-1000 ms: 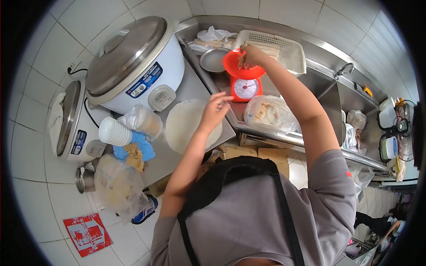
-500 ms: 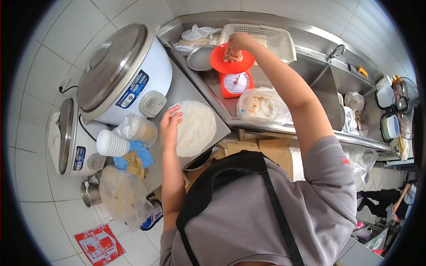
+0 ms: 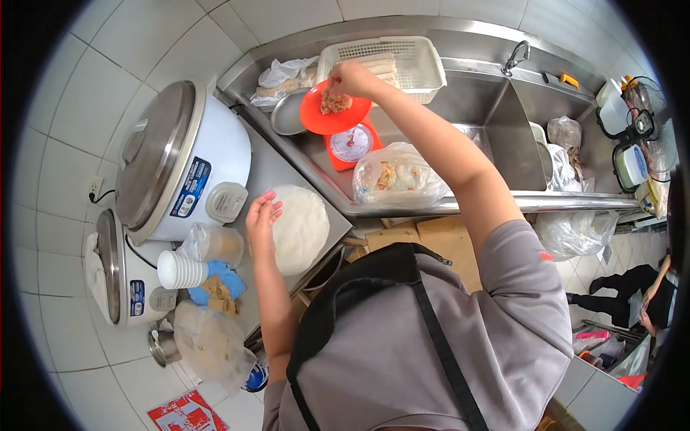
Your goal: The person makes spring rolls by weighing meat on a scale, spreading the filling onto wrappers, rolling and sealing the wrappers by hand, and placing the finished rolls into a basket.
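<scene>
Scale (image 3: 351,144) before basket (image 3: 422,63) (rolls (image 3: 383,66) inside, apparently)

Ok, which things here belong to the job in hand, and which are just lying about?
Likely in the job:
pinkish food, at the right hand
red pan and scale
round white sheet, by the left hand

Seemingly just lying about:
large rice cooker
stacked white cups
small metal pot

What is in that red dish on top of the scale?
The red dish holds a small heap of pinkish, meat-like food. The right hand covers part of the heap and the dish's far edge, so nothing beneath it shows.
</scene>
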Tool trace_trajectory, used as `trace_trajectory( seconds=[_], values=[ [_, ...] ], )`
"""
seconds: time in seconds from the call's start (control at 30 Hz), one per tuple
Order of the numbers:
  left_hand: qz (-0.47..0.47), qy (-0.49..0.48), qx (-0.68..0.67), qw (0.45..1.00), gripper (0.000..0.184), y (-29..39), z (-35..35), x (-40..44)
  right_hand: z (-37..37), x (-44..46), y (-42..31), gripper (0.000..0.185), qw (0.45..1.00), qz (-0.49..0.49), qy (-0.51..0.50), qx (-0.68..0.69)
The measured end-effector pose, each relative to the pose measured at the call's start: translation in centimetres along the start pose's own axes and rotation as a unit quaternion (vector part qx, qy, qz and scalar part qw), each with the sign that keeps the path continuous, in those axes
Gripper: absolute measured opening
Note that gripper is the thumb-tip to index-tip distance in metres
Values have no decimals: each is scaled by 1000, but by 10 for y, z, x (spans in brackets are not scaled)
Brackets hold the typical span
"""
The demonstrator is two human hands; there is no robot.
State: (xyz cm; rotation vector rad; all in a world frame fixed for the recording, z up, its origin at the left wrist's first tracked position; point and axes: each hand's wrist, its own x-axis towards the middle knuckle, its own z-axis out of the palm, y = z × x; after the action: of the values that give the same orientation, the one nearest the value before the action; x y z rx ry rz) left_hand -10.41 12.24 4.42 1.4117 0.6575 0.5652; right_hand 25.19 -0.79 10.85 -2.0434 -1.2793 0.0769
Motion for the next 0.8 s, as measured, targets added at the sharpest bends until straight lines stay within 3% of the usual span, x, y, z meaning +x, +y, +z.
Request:
trace_trajectory(
  seconds=[0.23, 0.43, 0.63, 0.73, 0.8],
  values=[
    [-1, 10, -6, 1000, 22, 3, 21, 6, -8, -4, -3, 17, 998, -43, 56, 4],
    [-7, 18, -8, 1000, 25, 0, 31, 7, -18, 8, -2, 15, 993, -31, 48, 99],
    [1, 49, -9, 999, 26, 3, 28, 0, -18, 28, 1, 21, 996, -81, -13, 47],
    [5, 73, -19, 997, 27, 1, 14, -7, -33, 29, -10, 23, 996, -42, -72, 34],
    [6, 88, -26, 996, 27, -1, 4, -13, -35, 37, -5, 27, 992, -66, -108, 25]
  ],
)
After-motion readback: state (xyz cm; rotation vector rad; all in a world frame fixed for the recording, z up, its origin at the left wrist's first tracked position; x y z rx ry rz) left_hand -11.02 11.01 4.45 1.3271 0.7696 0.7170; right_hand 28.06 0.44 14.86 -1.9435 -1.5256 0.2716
